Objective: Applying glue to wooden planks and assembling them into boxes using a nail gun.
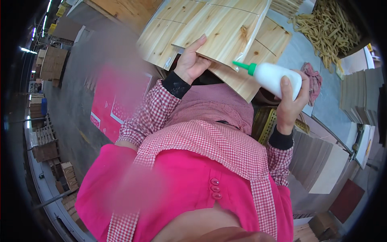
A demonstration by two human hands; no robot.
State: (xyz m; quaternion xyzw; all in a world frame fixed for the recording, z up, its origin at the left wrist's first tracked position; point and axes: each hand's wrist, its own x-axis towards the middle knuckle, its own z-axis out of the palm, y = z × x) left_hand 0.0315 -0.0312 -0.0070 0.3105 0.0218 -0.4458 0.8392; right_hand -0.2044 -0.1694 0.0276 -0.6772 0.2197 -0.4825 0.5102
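My left hand (pixel 192 62) grips the near edge of a pale, knotty wooden panel (pixel 219 30), thumb on top and fingers underneath. In my right hand (pixel 293 97) is a white squeeze bottle (pixel 276 78), tipped over so that its green nozzle points left at the panel's near right corner. The nozzle tip is at that corner; whether it touches cannot be made out. A whitish, glossy strip runs along the panel's right edge. More wooden panels (pixel 268 40) lie under and beside the held one, partly covered by it.
Beyond the bottle, a pink rag (pixel 312 82) lies on the grey-blue worktop (pixel 332 99). A heap of thin wood strips (pixel 328 28) is at the far right. Stacked boards (pixel 356 94) stand at the right, and a yellow basket (pixel 268 125) sits below the worktop.
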